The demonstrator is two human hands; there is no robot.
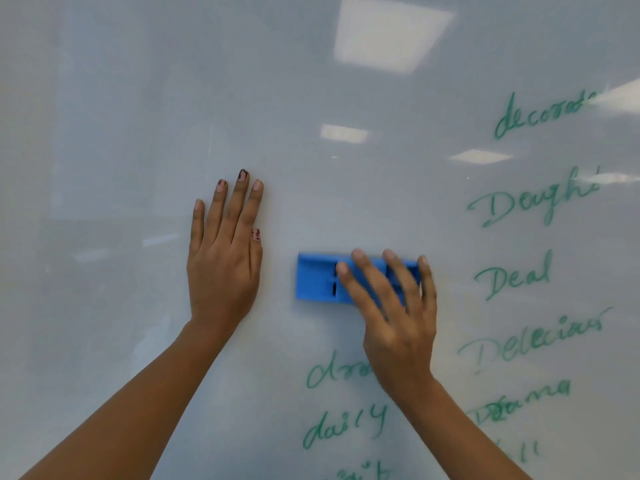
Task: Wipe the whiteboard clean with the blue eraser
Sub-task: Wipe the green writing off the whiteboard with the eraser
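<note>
The whiteboard [138, 133] fills the whole view. A blue rectangular eraser [317, 278] lies flat against it near the middle. My right hand [398, 317] covers the eraser's right half, its fingers spread over the top and pressing it to the board. My left hand [225, 251] rests flat on the board to the left of the eraser, fingers straight and pointing up, not touching the eraser. Green handwritten words [512, 278] run down the board's right side, and more green words [346, 424] sit below the eraser.
The left and upper parts of the board carry no writing, only faint smears. Ceiling lights [391, 32] reflect off the glossy surface at the top. Both forearms rise from the bottom edge.
</note>
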